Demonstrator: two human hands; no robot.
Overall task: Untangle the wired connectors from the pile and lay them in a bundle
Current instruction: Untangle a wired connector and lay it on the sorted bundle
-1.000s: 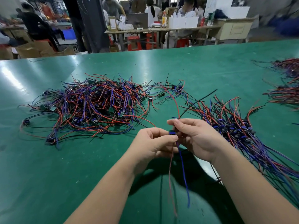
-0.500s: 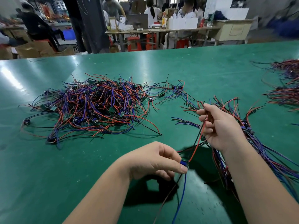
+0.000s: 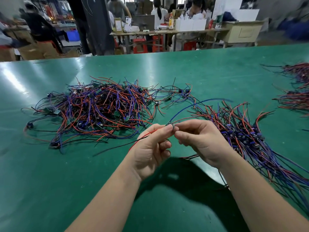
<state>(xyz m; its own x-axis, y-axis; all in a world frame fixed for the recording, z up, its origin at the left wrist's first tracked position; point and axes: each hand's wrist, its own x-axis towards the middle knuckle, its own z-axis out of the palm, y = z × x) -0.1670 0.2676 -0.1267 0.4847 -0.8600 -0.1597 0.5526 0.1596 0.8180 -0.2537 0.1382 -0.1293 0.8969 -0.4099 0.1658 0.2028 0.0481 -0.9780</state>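
Connector (image 3: 170, 126) held up off the table (image 3: 50, 181), pinched between both hands. The left hand (image 3: 150, 148) curls on it with a red wire trailing across, and the right hand (image 3: 200, 141) nips the other side as a blue wire arcs away. One piece freed, not yet laid down. Just right lies the bundle (image 3: 250, 139), combed out, a fair share done. Beyond, the pile (image 3: 100, 111) looks big and knotted; most of the job is left, I'd judge. More heaps (image 3: 297, 97) far right.

Head-worn view faces forward and down; close over green table (image 3: 184, 72).
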